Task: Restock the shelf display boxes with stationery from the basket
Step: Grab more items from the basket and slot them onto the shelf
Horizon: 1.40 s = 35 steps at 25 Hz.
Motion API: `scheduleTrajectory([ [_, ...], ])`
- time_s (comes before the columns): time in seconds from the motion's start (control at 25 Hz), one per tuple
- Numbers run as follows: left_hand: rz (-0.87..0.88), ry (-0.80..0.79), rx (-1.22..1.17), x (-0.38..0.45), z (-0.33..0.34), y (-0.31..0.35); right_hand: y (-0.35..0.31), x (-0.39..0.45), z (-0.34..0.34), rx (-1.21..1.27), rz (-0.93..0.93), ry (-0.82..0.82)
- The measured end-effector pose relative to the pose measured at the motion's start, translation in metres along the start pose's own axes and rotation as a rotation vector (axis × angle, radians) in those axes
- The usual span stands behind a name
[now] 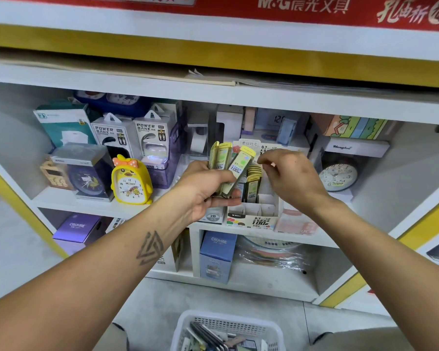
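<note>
My left hand (208,191) grips a fanned bunch of yellow pencil-lead packs (230,163) in front of the shelf. Just behind them stands a white display box (254,219) with card dividers; a few matching yellow packs (254,181) stand in its back slots and its front slots show bare card. My right hand (289,176) hovers above the box with fingers loosely curled and thumb near forefinger, holding nothing that I can see. A white plastic basket (228,323) with mixed stationery sits on the floor below, between my knees.
The shelf (91,206) also carries a yellow chick alarm clock (131,181), power bank boxes (134,135), a dark blue clock in a clear case (86,173), a round clock (338,176) at right and a pink box (299,221) beside the display box. Boxed goods fill the lower shelf.
</note>
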<state>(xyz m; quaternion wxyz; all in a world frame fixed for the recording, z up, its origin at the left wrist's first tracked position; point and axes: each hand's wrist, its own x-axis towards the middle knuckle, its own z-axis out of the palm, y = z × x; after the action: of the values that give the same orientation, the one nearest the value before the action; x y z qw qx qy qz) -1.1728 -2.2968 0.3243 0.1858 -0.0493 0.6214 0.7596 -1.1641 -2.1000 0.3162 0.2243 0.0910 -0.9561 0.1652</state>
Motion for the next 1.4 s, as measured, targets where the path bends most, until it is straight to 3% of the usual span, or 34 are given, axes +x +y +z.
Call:
scheduleTrajectory([
  [0.16,-0.017,-0.034,0.032,-0.002,0.002,0.0,-0.014,0.005,-0.003,0.876,0.435,-0.09],
  [0.28,-0.043,-0.107,0.086,-0.007,0.003,0.0,-0.018,0.007,-0.002,1.0,0.475,-0.058],
  [0.36,-0.02,-0.058,0.119,-0.006,0.002,0.001,-0.014,0.009,-0.003,0.955,0.438,0.018],
  [0.44,0.028,0.062,0.135,-0.001,-0.002,0.004,-0.003,0.008,-0.009,0.724,0.324,0.087],
  [0.52,0.043,0.131,0.093,0.003,-0.009,0.007,0.004,0.005,-0.013,0.444,0.168,0.075],
  [0.64,0.025,0.105,0.088,0.002,-0.01,0.006,0.008,0.0,-0.009,0.261,0.067,0.004],
  [0.88,0.034,0.055,0.128,0.001,-0.003,0.004,0.001,0.001,0.0,0.202,-0.007,0.043],
  [1.12,0.023,0.059,0.168,0.004,-0.003,0.001,0.002,-0.002,0.007,0.15,0.066,-0.127],
  [1.32,0.0,0.029,0.239,0.004,-0.001,-0.004,0.003,-0.001,0.007,-0.024,-0.043,-0.02],
  [1.4,-0.008,-0.01,0.242,0.003,-0.001,-0.005,-0.001,0.002,0.006,0.163,0.084,-0.018],
])
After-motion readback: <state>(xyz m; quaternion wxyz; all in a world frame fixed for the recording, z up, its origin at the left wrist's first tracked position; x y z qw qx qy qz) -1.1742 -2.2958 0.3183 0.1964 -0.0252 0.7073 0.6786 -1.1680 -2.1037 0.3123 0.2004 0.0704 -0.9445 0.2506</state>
